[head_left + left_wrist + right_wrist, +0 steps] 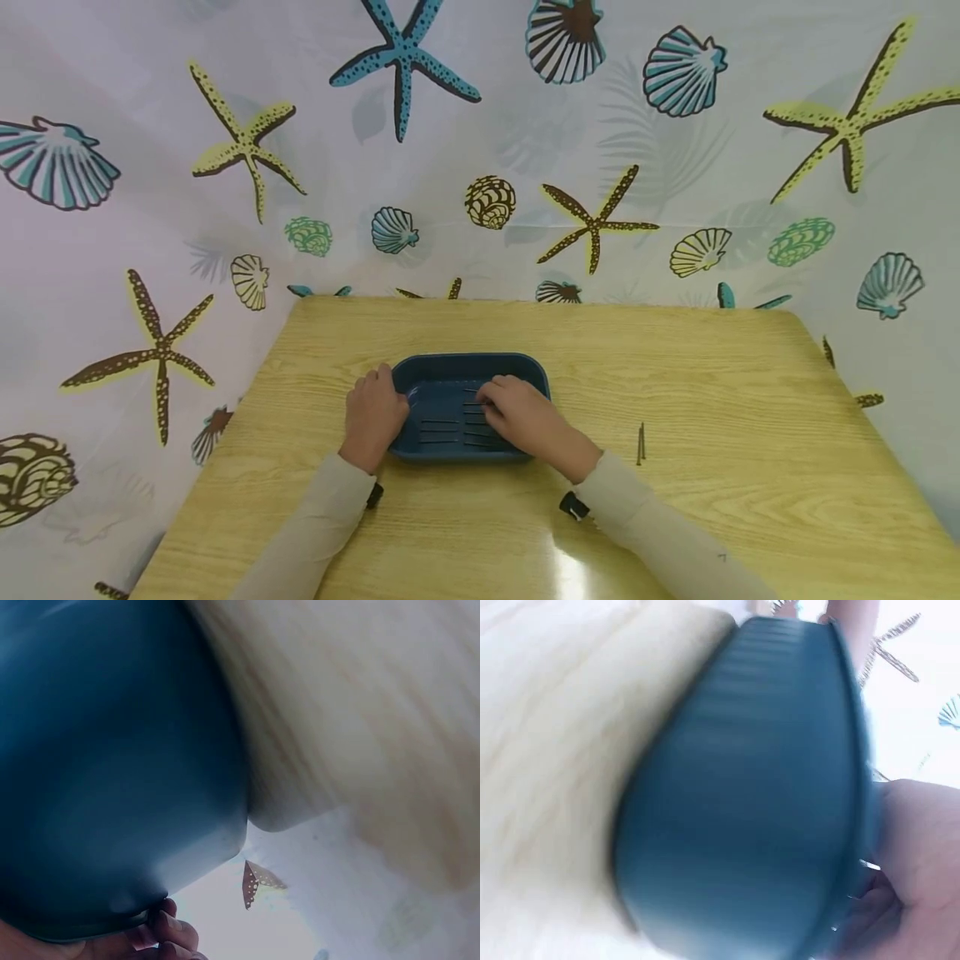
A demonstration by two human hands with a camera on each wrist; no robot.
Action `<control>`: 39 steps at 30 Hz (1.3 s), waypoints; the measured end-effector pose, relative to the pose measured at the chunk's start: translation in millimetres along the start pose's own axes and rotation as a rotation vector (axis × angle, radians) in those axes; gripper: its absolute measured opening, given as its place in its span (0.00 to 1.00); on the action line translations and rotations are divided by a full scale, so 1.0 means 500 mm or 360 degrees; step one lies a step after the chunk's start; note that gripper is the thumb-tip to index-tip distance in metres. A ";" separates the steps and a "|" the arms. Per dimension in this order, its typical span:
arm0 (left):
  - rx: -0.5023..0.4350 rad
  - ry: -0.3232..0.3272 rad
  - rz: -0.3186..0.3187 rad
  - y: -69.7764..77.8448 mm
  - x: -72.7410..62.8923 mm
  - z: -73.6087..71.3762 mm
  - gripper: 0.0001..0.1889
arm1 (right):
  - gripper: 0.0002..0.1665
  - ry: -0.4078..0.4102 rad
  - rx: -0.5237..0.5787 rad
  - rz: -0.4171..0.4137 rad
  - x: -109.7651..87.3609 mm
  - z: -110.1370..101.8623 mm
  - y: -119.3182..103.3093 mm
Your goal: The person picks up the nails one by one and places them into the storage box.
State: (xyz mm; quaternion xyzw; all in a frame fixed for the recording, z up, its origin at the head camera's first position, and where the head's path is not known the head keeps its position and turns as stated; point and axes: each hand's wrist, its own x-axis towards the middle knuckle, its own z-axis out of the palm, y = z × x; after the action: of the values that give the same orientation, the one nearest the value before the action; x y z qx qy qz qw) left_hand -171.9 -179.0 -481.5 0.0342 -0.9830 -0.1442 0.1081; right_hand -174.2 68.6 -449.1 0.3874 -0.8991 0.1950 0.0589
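Observation:
A dark blue rectangular tray [468, 457] rests on the wooden table, with several thin dark nails [439, 431] lying crosswise in two columns inside it. My left hand [372, 417] grips the tray's left end; in the left wrist view its fingertips [176, 930] curl past the rim. Inside the right half of the tray, my right hand [525, 419] has its thumb and fingers bent down at the upper nails of the right column, pinching one there. The palm hides part of that column. Tray wall [742, 802] fills the middle of the right wrist view, beside the curled right fingers.
Two more nails [641, 443] lie close together on the table [720, 375], right of the tray. A cloth [450, 167] printed with starfish and shells hangs behind the table and along its sides. Dark wrist bands [573, 506] show at the cuffs.

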 end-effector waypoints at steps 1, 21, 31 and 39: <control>0.0000 -0.0010 -0.0004 -0.001 0.000 0.001 0.14 | 0.08 0.0029 0.0010 0.0005 -0.009 -0.013 0.004; -0.0028 -0.0011 0.0023 0.004 -0.004 -0.005 0.12 | 0.07 0.0165 -0.0141 0.0361 -0.238 -0.140 0.184; -0.0046 0.0014 0.0033 0.004 -0.005 -0.010 0.14 | 0.09 -0.0027 -0.0168 0.0508 -0.322 -0.148 0.228; -0.0078 0.0005 0.0023 0.004 -0.004 -0.007 0.14 | 0.10 -0.0067 -0.0142 0.0469 -0.350 -0.143 0.250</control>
State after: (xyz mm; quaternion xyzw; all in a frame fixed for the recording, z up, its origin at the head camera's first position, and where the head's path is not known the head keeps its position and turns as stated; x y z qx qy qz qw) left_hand -169.1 -178.0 -478.1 0.0247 -0.9793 -0.1673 0.1114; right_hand -146.0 292.8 -466.5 0.2523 -0.9550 0.1533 0.0279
